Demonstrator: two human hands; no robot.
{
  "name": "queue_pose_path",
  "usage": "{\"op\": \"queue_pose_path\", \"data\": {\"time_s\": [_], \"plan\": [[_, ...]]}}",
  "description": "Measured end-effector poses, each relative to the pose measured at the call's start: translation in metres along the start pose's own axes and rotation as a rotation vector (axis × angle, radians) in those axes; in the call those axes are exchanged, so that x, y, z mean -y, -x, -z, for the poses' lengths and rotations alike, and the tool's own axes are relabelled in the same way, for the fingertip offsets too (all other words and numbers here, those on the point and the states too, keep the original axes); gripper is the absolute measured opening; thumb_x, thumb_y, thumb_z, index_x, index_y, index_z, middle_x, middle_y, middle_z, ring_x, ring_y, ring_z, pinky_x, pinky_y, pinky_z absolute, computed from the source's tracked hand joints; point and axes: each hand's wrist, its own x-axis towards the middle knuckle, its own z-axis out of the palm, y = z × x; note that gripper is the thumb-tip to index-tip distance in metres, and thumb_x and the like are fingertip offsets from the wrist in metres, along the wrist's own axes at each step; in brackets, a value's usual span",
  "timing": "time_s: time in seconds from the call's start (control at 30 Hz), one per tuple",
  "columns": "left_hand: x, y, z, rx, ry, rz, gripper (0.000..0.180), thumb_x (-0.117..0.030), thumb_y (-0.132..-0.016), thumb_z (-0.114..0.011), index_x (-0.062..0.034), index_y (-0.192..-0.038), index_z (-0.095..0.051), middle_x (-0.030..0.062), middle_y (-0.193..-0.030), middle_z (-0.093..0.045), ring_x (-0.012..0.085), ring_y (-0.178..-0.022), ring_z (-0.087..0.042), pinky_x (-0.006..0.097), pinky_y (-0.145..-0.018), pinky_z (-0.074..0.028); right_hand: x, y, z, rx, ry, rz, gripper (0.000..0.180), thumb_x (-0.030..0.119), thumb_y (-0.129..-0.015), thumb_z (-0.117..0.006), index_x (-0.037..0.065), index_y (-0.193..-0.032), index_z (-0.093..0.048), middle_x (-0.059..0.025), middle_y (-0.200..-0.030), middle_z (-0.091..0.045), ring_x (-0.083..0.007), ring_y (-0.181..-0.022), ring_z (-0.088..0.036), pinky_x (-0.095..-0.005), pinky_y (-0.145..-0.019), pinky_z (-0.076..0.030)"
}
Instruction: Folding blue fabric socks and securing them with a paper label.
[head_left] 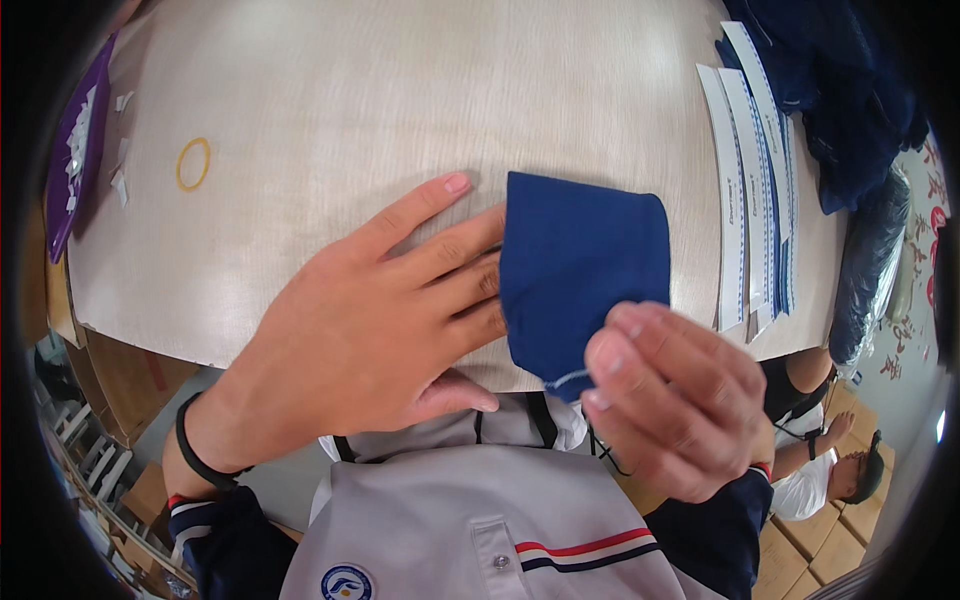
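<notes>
A small folded piece of navy-blue fabric with a curved edge is held up over the near part of the table. My right hand pinches its lower right corner between thumb and fingers. White stitching shows along the bottom edge beside the thumb. My left hand is stretched out palm down to the left of the fabric, its fingers spread. Several of its fingertips pass behind the fabric and are hidden; whether they touch it I cannot tell.
On the light wood table lies a yellow ring-shaped band. A purple tray with white scraps sits at the left edge. White printed strips lie at the right, near piled navy cloth. Another person is at the lower right.
</notes>
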Motion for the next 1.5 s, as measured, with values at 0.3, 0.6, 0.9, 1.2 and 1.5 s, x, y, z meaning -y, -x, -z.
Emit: {"op": "queue_pose_path", "data": {"time_s": [0.3,0.6,0.9,1.2,1.5], "plan": [[0.005,-0.003,-0.001,0.041,-0.027,-0.030,0.071,-0.064,-0.086,-0.057,-0.0033,-0.122,-0.066,0.0130,-0.133,-0.063,0.0324,-0.137,-0.050,0.055,-0.125,-0.026,0.014,0.034,-0.021,0.001,-0.031,-0.070,0.007,0.006,-0.082,-0.072,0.000,-0.084,-0.072,-0.0142,-0.105,-0.076,-0.0287,-0.102,-0.073,-0.0395,-0.091,-0.062],[0.009,0.017,0.021,-0.203,0.056,-0.205,0.050,-0.051,-0.101,-0.052,-0.0056,-0.109,-0.071,0.0120,-0.109,-0.074,0.0320,-0.106,-0.070,0.049,-0.098,-0.053,0.024,0.048,-0.016,-0.019,-0.163,-0.032,0.011,0.011,-0.090,-0.070,0.002,-0.097,-0.069,-0.0176,-0.107,-0.075,-0.0279,-0.098,-0.074,-0.0398,-0.088,-0.063],[0.017,0.037,0.024,-0.258,-0.120,0.073,0.039,-0.028,-0.079,-0.074,-0.0072,-0.112,-0.071,0.0082,-0.121,-0.072,0.0283,-0.112,-0.067,0.045,-0.098,-0.051,-0.115,-0.044,0.045,0.148,-0.259,-0.550,0.036,0.022,-0.106,-0.058,0.002,-0.135,-0.063,-0.0145,-0.134,-0.067,-0.0207,-0.125,-0.064,-0.0350,-0.108,-0.049],[0.024,0.085,0.045,-0.058,-0.252,0.519,0.074,-0.051,-0.101,-0.050,0.0019,-0.152,-0.043,0.0190,-0.162,-0.039,0.0370,-0.153,-0.032,0.052,-0.125,-0.024,-0.132,-0.059,0.004,0.499,0.137,-0.182,0.069,0.042,-0.105,-0.049,0.003,-0.159,-0.033,-0.0203,-0.167,-0.027,-0.0310,-0.158,-0.018,-0.0434,-0.128,-0.013],[0.065,0.069,0.109,-0.289,-0.376,0.465,0.062,-0.029,-0.098,-0.063,-0.0011,-0.150,-0.044,0.0199,-0.155,-0.046,0.0389,-0.145,-0.042,0.049,-0.121,-0.032,-0.118,-0.079,-0.001,0.569,0.053,-0.266,0.081,0.047,-0.104,-0.048,-0.004,-0.161,-0.020,-0.0259,-0.168,-0.020,-0.0365,-0.159,-0.013,-0.0476,-0.128,-0.008]]}}
